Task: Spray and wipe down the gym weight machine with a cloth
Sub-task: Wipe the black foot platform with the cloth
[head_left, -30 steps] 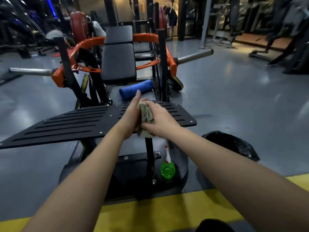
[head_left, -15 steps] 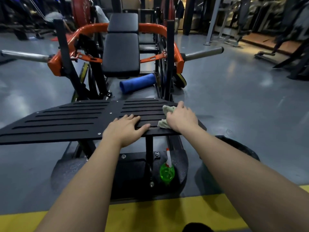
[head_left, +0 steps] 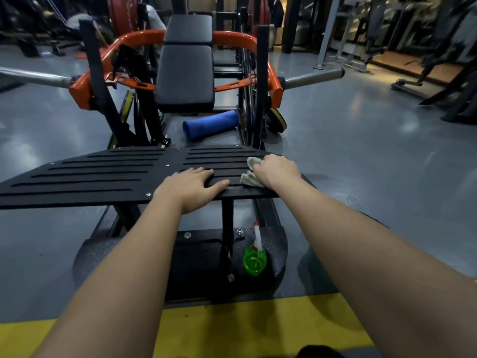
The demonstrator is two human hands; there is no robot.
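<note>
The weight machine has a black slotted footplate (head_left: pixel 103 174) in front of me, an orange frame (head_left: pixel 139 38) and a black padded seat (head_left: pixel 185 76) behind it. My right hand (head_left: pixel 277 170) presses a pale green cloth (head_left: pixel 251 174) onto the plate's right end. My left hand (head_left: pixel 192 188) lies flat on the plate's near edge, fingers spread, holding nothing. A green spray bottle (head_left: pixel 255 257) with a white and red nozzle stands on the machine's base below the plate.
A blue foam roller (head_left: pixel 210 124) lies beyond the plate. Steel weight bars (head_left: pixel 313 77) stick out on both sides. A yellow floor stripe (head_left: pixel 232 324) runs along the near edge. Other gym machines (head_left: pixel 438 47) stand at the far right, and people are at the far left.
My hands were together holding the cloth in the air. They have come down onto the footplate, the left flat on its edge, the right pushing the cloth farther right along it.
</note>
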